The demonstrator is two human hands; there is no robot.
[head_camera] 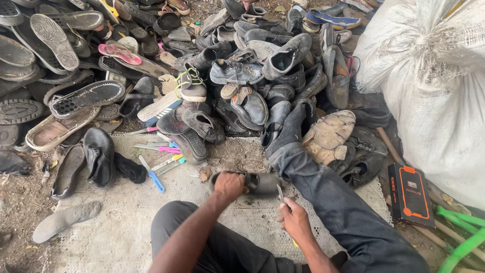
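Observation:
I sit on a woven mat (126,217) with my legs stretched out in grey trousers. My left hand (228,186) grips a dark shoe (260,183) and presses it onto the mat between my legs. Just to its right, my right hand (294,220) is closed around a small knife (280,193) with a yellow handle, its blade pointing up toward the shoe. Whether the blade touches the shoe I cannot tell.
A big heap of worn shoes and soles (202,65) fills the ground ahead. Several coloured knives (160,151) lie on the mat at left, beside a black shoe (98,156). A white sack (434,86) stands at right, with a black and orange box (410,194) near it.

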